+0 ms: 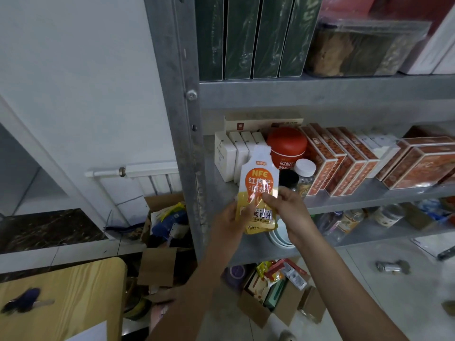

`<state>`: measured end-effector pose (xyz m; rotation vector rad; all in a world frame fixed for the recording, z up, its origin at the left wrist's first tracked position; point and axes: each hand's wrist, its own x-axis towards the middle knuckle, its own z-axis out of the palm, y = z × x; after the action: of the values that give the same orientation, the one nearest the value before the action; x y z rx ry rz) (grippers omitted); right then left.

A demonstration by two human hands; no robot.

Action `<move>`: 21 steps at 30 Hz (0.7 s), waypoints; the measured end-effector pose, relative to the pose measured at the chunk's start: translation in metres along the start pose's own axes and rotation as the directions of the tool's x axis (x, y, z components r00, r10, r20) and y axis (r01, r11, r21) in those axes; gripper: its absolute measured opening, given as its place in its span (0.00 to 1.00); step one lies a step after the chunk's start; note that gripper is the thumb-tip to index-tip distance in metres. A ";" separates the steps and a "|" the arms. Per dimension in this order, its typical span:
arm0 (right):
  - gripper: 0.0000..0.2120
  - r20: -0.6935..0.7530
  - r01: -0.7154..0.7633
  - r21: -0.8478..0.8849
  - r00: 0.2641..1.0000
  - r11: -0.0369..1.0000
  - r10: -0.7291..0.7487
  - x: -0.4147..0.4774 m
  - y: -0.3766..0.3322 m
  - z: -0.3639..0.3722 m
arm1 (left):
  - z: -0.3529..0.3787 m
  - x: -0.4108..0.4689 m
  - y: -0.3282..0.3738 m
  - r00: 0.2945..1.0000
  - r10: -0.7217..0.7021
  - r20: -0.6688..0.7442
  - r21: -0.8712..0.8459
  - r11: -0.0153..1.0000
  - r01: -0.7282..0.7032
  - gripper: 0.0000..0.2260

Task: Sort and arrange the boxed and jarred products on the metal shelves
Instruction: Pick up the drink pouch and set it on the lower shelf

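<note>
Head camera: left hand (229,223) and right hand (288,211) both pinch an orange-yellow juice pouch (258,183) upright, just before the red jar (286,146) on the metal shelf (369,196).

Four flat boxes (248,38) stand side by side at the left of the upper shelf (320,92), a tub (364,48) just right of them. On the middle shelf (357,195) small boxes (236,153) stand at the left with a wide box (263,121) behind them; a jar (286,148) sits to their right, a capped bottle (305,173) near of it, then a row of upright boxes (342,163), then stacked boxes (418,166). Before this shelf the left hand (229,222) and right hand (288,210) hold a pouch (258,190) between them. Bowls (278,238) lie on the lower shelf (246,252) behind the hands. An open carton (270,296) sits on the floor under the shelves, another carton (162,217) left of the shelf post (182,143), a table (61,299) nearer left
</note>
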<state>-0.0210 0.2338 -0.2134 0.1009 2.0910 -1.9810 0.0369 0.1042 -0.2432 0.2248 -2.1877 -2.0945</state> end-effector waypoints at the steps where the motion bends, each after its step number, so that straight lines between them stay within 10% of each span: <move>1: 0.03 0.017 0.028 -0.018 0.999 0.999 -0.027 0.000 0.001 -0.003 | -0.002 0.006 0.004 1.000 0.000 -0.008 -0.042 0.999 -0.001 0.02; 13: 0.04 0.028 -0.021 -0.301 0.999 0.953 0.031 0.005 0.034 0.000 | 0.007 0.060 -0.008 0.913 -0.359 -0.196 -0.346 0.896 0.278 0.03; 21: 0.10 -0.287 -0.088 -0.567 0.953 0.819 -0.097 0.028 0.075 0.006 | 0.027 0.085 -0.038 0.924 -0.286 -0.254 0.232 0.909 0.346 0.18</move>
<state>-0.0302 0.2294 -0.2926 0.2995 2.7984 -1.3034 -0.0507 0.1143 -0.2845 0.8454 -2.4275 -1.7855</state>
